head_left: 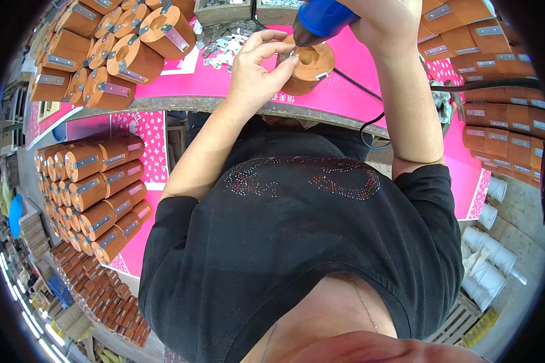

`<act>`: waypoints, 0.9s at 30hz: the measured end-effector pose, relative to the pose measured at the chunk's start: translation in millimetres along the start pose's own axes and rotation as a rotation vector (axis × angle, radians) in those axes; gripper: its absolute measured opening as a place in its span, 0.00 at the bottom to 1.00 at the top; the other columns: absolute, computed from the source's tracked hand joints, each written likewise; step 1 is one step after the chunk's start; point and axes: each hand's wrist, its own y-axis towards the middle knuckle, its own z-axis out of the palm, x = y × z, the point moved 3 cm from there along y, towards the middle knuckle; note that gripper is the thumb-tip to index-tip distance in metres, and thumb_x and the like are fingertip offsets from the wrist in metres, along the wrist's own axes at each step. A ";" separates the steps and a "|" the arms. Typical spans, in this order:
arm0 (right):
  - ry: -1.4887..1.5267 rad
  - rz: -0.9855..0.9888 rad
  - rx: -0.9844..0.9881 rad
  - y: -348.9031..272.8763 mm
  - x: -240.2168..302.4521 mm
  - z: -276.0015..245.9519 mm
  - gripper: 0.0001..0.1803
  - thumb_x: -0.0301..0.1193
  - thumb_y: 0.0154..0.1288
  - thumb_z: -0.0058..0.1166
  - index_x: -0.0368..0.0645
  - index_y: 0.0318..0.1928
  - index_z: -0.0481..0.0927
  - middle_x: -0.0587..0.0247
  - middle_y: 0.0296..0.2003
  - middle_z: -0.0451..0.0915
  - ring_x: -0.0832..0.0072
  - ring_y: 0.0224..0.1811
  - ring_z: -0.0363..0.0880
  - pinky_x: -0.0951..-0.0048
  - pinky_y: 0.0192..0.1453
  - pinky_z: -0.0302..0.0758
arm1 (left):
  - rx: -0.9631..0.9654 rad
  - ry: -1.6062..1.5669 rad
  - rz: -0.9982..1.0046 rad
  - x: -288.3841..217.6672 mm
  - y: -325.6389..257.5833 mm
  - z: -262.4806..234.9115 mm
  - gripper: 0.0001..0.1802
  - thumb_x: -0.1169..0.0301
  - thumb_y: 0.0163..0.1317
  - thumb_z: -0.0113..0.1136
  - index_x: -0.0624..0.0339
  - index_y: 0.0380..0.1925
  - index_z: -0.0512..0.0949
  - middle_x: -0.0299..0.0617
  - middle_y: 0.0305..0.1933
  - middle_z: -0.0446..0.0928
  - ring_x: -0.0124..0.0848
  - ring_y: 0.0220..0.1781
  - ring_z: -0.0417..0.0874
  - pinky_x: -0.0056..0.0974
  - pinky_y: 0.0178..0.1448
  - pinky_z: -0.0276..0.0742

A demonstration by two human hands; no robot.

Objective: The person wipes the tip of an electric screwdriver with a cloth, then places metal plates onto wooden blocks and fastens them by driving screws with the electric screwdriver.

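Note:
At the pink-covered bench's front, a round brown wooden block with a hole in its top stands under both hands. My left hand reaches over its left side, thumb and forefinger closed around a small shiny metal piece at the block's top edge. From above, my right hand grips a blue power screwdriver. The screwdriver's dark nose points down close to my left fingertips; its very tip is hidden behind them. Loose metal plates lie scattered left of the block.
Stacked wooden blocks with metal plates crowd the bench's left, with more stacks lower down and on the right. A black cord crosses the bench edge. Open trays stand at the back. White buckets stand lower right.

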 end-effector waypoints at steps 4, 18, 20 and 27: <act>-0.015 0.038 -0.001 4.0 2.8 0.4 0.19 0.20 0.42 0.57 0.36 0.38 0.68 0.67 0.20 0.75 0.81 0.20 0.73 0.82 0.24 0.70 | -0.022 -0.173 -0.150 9.3 0.2 9.5 0.08 0.74 0.45 0.62 0.61 0.28 0.80 0.45 0.42 0.73 0.34 0.44 0.76 0.34 0.47 0.72; 0.133 -0.015 0.023 2.2 -9.8 -5.6 0.21 0.23 0.43 0.59 0.35 0.39 0.66 0.62 0.21 0.74 0.77 0.20 0.74 0.78 0.25 0.72 | -0.042 -0.250 -0.219 7.0 -4.8 9.7 0.07 0.79 0.50 0.60 0.65 0.31 0.78 0.43 0.45 0.70 0.25 0.43 0.75 0.27 0.44 0.73; 0.073 -0.007 0.023 2.9 -11.4 -6.2 0.21 0.22 0.43 0.58 0.34 0.39 0.65 0.62 0.20 0.74 0.76 0.20 0.74 0.77 0.25 0.72 | -0.044 -0.259 -0.219 6.6 -4.8 11.0 0.07 0.79 0.50 0.60 0.65 0.31 0.78 0.43 0.45 0.70 0.24 0.42 0.75 0.26 0.44 0.73; -0.012 -0.018 0.016 -1.0 -13.5 1.2 0.19 0.16 0.41 0.54 0.36 0.37 0.66 0.66 0.19 0.73 0.79 0.19 0.72 0.80 0.23 0.71 | -0.071 -0.250 -0.271 9.4 -7.8 8.2 0.07 0.75 0.47 0.61 0.65 0.29 0.79 0.45 0.44 0.72 0.29 0.43 0.77 0.30 0.46 0.75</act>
